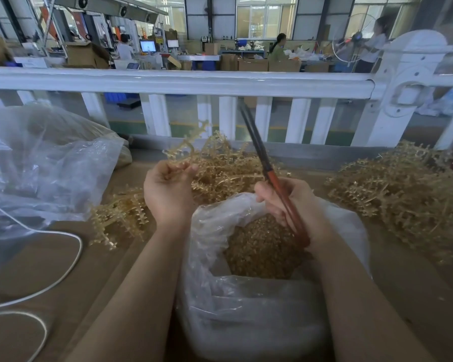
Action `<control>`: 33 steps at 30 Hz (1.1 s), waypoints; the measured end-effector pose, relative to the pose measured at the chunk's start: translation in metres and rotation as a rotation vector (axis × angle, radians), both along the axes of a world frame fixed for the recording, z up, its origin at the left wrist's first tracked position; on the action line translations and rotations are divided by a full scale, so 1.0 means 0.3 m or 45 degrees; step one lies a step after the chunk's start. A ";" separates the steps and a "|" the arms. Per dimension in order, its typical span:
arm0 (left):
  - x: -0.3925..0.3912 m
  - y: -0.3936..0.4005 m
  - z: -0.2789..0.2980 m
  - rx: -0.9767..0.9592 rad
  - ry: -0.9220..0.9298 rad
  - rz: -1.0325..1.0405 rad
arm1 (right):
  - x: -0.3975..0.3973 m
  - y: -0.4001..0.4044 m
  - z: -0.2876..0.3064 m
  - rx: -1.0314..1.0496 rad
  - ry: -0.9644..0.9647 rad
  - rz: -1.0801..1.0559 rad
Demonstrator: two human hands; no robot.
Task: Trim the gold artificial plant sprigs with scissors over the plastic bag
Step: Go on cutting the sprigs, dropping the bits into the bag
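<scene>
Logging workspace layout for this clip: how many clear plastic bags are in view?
2. One plastic bag sits open below the hands, holding gold trimmings; a second large bag lies at far left. Others may be hidden outside the frame.

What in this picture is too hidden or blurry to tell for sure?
- Scissors, head view: the blades are motion-blurred, so open or closed cannot be told; the right hand covers part of the handles.
- Sprig: its stem end is hidden inside the left hand.
- Plastic bag: its bottom is cut off by the lower edge, and how deep the gold trimmings lie cannot be seen.
- White cable: runs off the left edge.
</scene>
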State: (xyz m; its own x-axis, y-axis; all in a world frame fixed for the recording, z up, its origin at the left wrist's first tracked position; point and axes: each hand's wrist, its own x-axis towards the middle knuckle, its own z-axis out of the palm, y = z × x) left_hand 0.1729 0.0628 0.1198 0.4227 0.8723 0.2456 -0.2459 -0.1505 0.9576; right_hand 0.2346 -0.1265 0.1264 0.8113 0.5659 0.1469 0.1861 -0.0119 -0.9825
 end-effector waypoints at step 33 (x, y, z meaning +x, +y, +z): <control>-0.041 -0.094 0.029 0.281 -0.074 -0.820 | 0.000 -0.001 0.006 0.326 0.117 -0.274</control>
